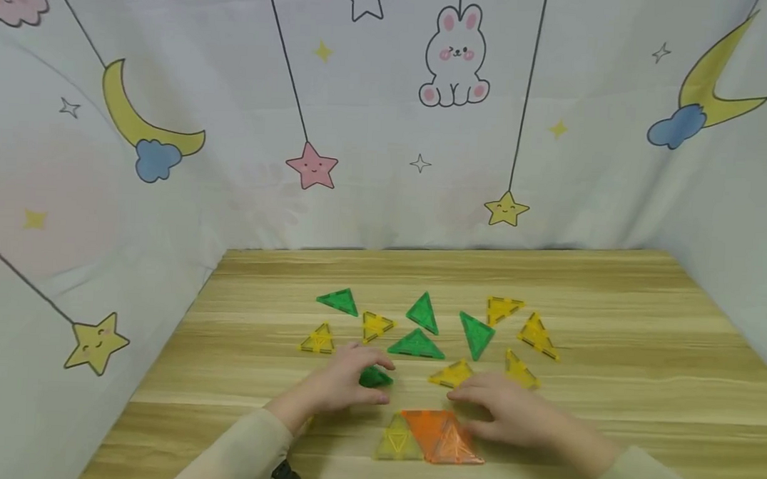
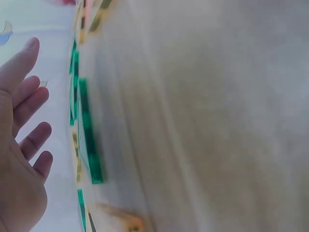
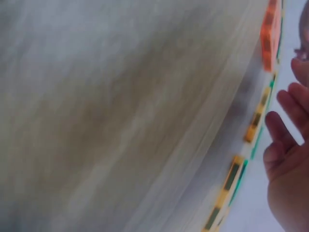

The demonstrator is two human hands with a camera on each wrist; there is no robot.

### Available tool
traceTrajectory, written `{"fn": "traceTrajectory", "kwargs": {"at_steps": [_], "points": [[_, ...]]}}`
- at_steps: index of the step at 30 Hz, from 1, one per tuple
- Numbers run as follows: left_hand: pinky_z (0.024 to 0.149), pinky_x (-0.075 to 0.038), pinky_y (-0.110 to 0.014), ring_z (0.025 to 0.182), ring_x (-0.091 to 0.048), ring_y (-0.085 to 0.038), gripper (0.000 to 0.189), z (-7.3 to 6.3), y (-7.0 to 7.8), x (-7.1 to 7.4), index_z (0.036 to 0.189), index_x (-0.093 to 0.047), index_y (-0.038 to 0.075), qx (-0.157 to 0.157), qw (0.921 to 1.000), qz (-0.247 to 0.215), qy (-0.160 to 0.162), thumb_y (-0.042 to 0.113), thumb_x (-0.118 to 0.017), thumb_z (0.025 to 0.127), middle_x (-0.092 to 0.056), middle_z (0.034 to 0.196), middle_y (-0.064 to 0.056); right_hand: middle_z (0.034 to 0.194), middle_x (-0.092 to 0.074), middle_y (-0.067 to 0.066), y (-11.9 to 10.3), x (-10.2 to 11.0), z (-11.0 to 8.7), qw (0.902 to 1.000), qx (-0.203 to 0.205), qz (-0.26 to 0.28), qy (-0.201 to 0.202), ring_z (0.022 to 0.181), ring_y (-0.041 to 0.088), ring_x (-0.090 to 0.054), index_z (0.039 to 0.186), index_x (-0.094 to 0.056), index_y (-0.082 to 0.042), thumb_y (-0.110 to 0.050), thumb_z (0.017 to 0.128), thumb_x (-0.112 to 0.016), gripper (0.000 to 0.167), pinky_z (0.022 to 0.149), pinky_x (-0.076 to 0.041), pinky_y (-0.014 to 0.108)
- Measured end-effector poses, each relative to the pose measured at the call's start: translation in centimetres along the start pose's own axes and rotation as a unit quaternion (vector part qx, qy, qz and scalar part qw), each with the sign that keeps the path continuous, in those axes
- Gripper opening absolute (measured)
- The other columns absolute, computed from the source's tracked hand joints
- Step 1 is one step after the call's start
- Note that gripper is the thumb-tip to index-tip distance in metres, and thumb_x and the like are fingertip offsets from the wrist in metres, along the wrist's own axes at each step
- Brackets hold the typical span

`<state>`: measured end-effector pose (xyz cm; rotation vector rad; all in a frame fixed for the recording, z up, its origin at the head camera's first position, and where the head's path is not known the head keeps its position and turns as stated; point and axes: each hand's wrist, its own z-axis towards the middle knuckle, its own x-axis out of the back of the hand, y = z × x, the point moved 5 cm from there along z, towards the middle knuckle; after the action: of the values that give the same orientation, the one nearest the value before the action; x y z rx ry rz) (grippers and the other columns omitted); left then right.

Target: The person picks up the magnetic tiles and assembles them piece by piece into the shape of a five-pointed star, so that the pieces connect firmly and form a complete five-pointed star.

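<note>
My left hand [image 1: 350,378] hovers over a green triangle tile [image 1: 375,376], which shows between thumb and fingers and is partly hidden by them. In the left wrist view the hand [image 2: 21,140] has its fingers loosely bent, apart from the green tile [image 2: 89,135] on the table. My right hand [image 1: 511,411] is beside the right edge of the orange triangle tiles [image 1: 456,446], holding nothing. A pale yellow triangle tile [image 1: 397,440] adjoins these on the left, making one flat row. In the right wrist view the right hand's fingers [image 3: 280,133] are relaxed above the tabletop.
Several green triangle tiles [image 1: 417,344] and yellow triangle tiles [image 1: 536,337] lie scattered farther back on the wooden table [image 1: 259,284]. Two yellow tiles [image 1: 452,374] are close to the right hand. A patterned white cloth [image 1: 375,125] hangs behind and along both sides.
</note>
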<state>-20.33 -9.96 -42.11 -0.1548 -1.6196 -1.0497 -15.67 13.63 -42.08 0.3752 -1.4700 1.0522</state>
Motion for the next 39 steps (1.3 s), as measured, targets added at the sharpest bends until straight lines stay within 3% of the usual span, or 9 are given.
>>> {"fn": "traceTrajectory", "kwargs": {"at_steps": [3,12,21,28,33,39], "points": [[0.1,-0.026,-0.054,0.118,-0.044,-0.025,0.045,0.1,-0.8,0.5,0.119,-0.062,0.014,0.028,0.9996,-0.006,0.008,0.034,-0.074,0.081,-0.058,0.123,0.0,0.122,-0.059,-0.003,-0.5,-0.7,0.4,0.9997,0.005,0.007,-0.022,0.109,0.018,-0.052,0.123,-0.061,-0.014,-0.031,0.091,-0.062,0.037,0.09,-0.042,0.04],[0.096,-0.033,-0.05,0.118,-0.043,-0.03,0.056,0.8,-2.7,1.2,0.127,-0.056,0.01,0.056,0.9978,-0.016,0.033,0.033,-0.075,0.08,-0.055,0.127,-0.005,0.136,-0.049,-0.008,-1.6,-2.0,0.9,0.9956,0.03,0.031,-0.083,0.119,0.019,-0.044,0.133,-0.054,-0.021,-0.052,0.088,-0.057,0.055,0.093,-0.041,0.039],[0.099,-0.029,-0.053,0.125,-0.036,-0.032,0.064,1.6,-5.8,1.8,0.14,-0.044,0.016,0.157,0.9857,-0.018,0.058,0.033,-0.071,0.084,-0.046,0.139,-0.002,0.133,-0.05,-0.007,-1.1,-2.3,-0.1,0.9967,0.045,0.019,-0.065,0.117,0.019,-0.045,0.128,-0.058,-0.019,-0.049,0.088,-0.059,0.05,0.091,-0.042,0.037],[0.094,-0.027,-0.052,0.121,-0.039,-0.031,0.066,1.7,-6.3,1.7,0.14,-0.045,0.018,0.161,0.9854,0.037,0.043,0.037,-0.071,0.082,-0.048,0.137,-0.002,0.134,-0.048,-0.007,-0.7,-2.1,-0.8,0.9968,0.029,0.044,-0.06,0.118,0.021,-0.044,0.13,-0.057,-0.021,-0.048,0.089,-0.058,0.049,0.092,-0.043,0.038],[0.089,-0.025,-0.048,0.119,-0.04,-0.029,0.061,2.0,-6.4,2.0,0.136,-0.05,0.018,0.161,0.985,0.026,0.056,0.035,-0.072,0.082,-0.052,0.134,0.0,0.135,-0.048,-0.008,-0.6,-2.0,-1.0,0.9967,0.02,0.048,-0.062,0.119,0.022,-0.043,0.13,-0.057,-0.021,-0.049,0.089,-0.059,0.05,0.092,-0.042,0.04],[0.093,-0.024,-0.052,0.125,-0.035,-0.035,0.073,2.8,-6.9,2.3,0.141,-0.043,0.016,0.17,0.9828,0.036,0.062,0.037,-0.074,0.08,-0.045,0.14,-0.004,0.135,-0.048,-0.008,-0.5,-1.9,-1.0,0.9962,0.011,0.057,-0.065,0.12,0.022,-0.042,0.13,-0.057,-0.021,-0.049,0.088,-0.059,0.05,0.093,-0.042,0.041]]}}
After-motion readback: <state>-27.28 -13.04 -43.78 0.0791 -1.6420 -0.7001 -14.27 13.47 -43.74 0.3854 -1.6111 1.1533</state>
